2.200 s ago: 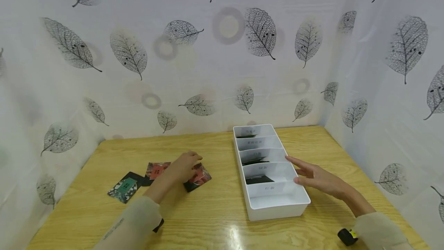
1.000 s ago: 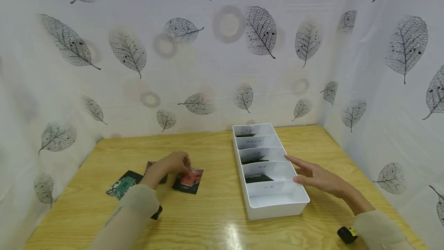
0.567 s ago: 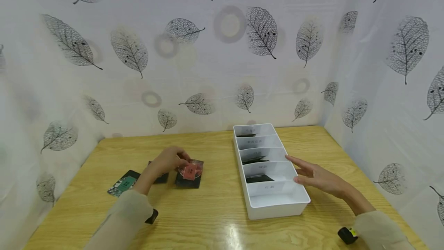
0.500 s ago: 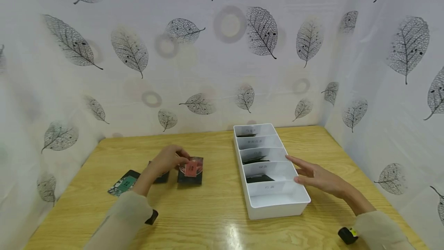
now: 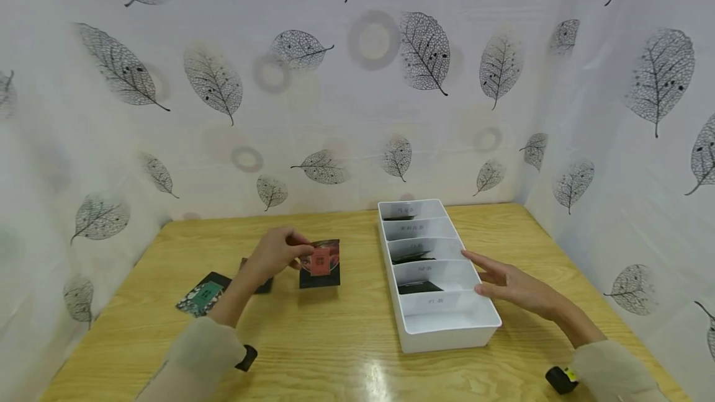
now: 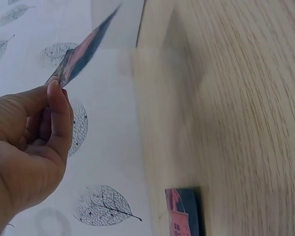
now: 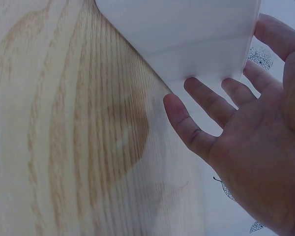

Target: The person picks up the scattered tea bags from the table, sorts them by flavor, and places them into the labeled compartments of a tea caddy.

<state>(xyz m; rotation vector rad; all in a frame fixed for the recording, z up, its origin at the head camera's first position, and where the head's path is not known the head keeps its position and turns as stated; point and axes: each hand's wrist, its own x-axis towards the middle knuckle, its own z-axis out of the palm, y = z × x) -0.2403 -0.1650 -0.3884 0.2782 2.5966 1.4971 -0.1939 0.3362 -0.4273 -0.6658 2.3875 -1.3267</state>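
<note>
Between thumb and fingers, my left hand [image 5: 276, 257] pinches a flat dark tea sachet [image 5: 321, 262] with a red label, by its left edge. In the left wrist view this sachet [image 6: 83, 51] is tilted and held above the table. A second red-labelled sachet [image 5: 264, 286] lies partly hidden behind the left hand and forearm. Left of it lies a green-labelled sachet [image 5: 202, 296]. My right hand [image 5: 516, 289] has its fingers spread against the right side of a long white divided box [image 5: 447, 341]; the right wrist view shows its fingertips at the box wall [image 7: 187, 44].
Dark sachets stand in several of the box's labelled compartments; the nearest compartment [image 5: 452, 315] shows only its white floor. The wooden table [image 5: 324, 340] meets a white leaf-patterned curtain [image 5: 335, 110] at the back and sides. Small black devices sit at both wrists.
My left hand has taken hold of the red-labelled sachet, turned it and lifted it off the table, up and slightly right. The right hand and the box have stayed put.
</note>
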